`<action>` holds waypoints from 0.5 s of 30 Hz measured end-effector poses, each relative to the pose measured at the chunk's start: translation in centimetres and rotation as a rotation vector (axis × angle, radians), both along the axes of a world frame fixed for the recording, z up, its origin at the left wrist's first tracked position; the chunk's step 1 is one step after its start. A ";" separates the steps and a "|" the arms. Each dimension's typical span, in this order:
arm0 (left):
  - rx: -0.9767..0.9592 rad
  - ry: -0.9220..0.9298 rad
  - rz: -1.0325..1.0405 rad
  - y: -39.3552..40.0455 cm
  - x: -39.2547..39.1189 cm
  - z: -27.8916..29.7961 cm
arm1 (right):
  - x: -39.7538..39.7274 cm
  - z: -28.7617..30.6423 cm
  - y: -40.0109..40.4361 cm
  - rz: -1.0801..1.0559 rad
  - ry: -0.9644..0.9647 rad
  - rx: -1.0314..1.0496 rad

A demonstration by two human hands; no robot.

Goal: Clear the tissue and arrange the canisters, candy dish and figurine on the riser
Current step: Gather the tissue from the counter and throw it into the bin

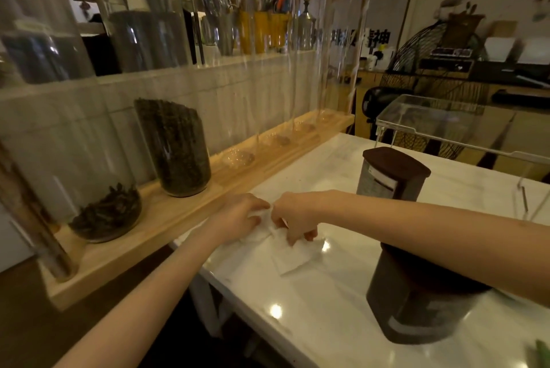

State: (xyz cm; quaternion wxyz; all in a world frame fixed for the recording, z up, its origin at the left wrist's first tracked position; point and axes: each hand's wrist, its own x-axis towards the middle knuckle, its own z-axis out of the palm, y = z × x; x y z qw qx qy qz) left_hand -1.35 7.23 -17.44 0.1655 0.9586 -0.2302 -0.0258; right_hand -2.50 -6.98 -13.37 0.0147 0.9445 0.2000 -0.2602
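Broadly, a white marble-look counter is seen filling the lower right, with a long pale wooden rack of tall clear glass tubes set along its far left edge. At the counter's far right a clear acrylic riser is placed, with nothing seen on it. Two dark-lidded grey canisters are stood on the counter: the nearer canister is partly crossed by the right forearm, and the farther canister is set behind the hands. Between the rack and the canisters a crumpled white tissue is spread flat on the counter. Its upper edge is pinched by both hands, the left hand and right hand nearly touching.
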 end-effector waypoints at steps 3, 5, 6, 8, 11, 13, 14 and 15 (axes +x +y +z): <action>-0.019 -0.034 0.017 0.0 0.0 0.2 | 0.2 0.7 -0.7 0.000 -0.042 0.051; -0.034 -0.039 0.033 0.0 -0.1 0.6 | 0.2 1.6 -1.4 -0.020 -0.082 0.107; -0.050 -0.048 0.036 0.0 -0.1 1.0 | 0.1 2.2 -1.7 -0.032 -0.112 0.145; -0.096 -0.090 0.031 0.0 0.0 1.9 | -0.2 3.4 -2.5 -0.070 -0.193 0.236; -0.173 -0.172 0.004 -0.5 -0.4 4.1 | -1.1 5.3 -3.7 -0.142 -0.308 0.398; -0.244 -0.235 -0.003 -1.1 -1.1 5.8 | -2.2 6.4 -4.7 -0.172 -0.393 0.474; -0.279 -0.266 -0.009 -1.5 -1.6 6.7 | -2.8 7.0 -5.2 -0.184 -0.445 0.503; -0.307 -0.288 -0.020 -1.8 -2.1 7.5 | -3.6 7.5 -5.8 -0.195 -0.496 0.534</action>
